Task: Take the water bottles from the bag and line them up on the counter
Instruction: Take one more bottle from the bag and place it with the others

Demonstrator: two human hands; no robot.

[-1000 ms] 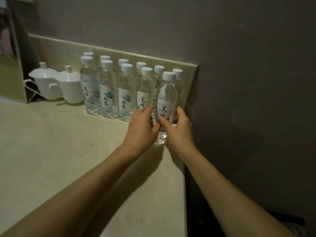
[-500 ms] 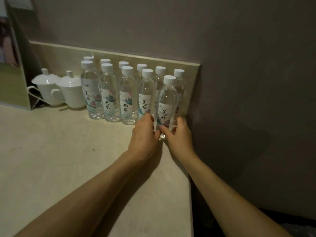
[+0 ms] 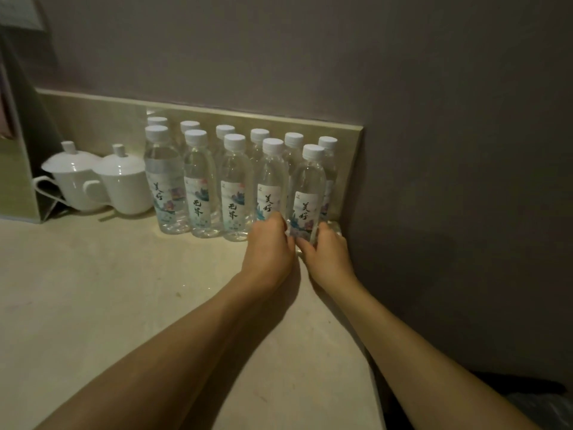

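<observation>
Several clear water bottles with white caps stand in two rows against the beige backsplash on the counter [image 3: 93,305]. The rightmost front bottle [image 3: 307,187] stands upright at the row's right end, close to the wall. My left hand [image 3: 269,246] and my right hand [image 3: 327,252] both clasp its lower part, one on each side. Next to it on the left is another front-row bottle [image 3: 270,181]. The bag is only a dark shape [image 3: 533,401] at the bottom right.
Two white lidded cups [image 3: 124,184] stand left of the bottles. A clear acrylic sign holder [image 3: 18,169] is at the far left. A grey wall [image 3: 449,181] closes in the right side, and the counter edge drops off at the lower right.
Both hands have pushed the rightmost front bottle back and a little right, so it now stands in line with the front row.
</observation>
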